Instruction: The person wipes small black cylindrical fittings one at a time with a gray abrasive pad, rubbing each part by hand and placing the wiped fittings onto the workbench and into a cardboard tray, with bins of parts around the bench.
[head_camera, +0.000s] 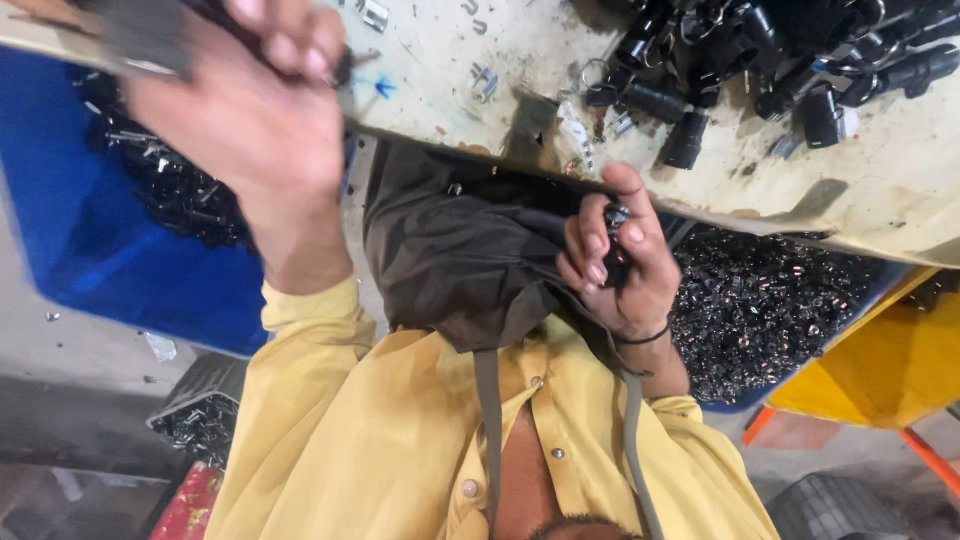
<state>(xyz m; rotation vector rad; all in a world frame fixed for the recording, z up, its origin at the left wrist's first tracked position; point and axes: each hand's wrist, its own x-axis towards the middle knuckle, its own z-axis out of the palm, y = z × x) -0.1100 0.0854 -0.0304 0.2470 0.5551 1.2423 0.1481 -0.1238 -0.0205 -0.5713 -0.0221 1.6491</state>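
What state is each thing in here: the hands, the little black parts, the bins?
Left hand: raised, blurred, fingers curled around something dark.
Right hand: closed on a small black part.
Black cylindrical parts: heaped loose on the worktable.
Blue bin: holds small metal pieces.
Dark apron: worn over a yellow shirt.

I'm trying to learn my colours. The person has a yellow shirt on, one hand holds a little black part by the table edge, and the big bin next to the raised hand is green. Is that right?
Not quite. The bin beside the raised left hand is blue, not green, as the head view shows. The rest holds: the shirt is yellow, and the right hand holds a little black part by the table edge.
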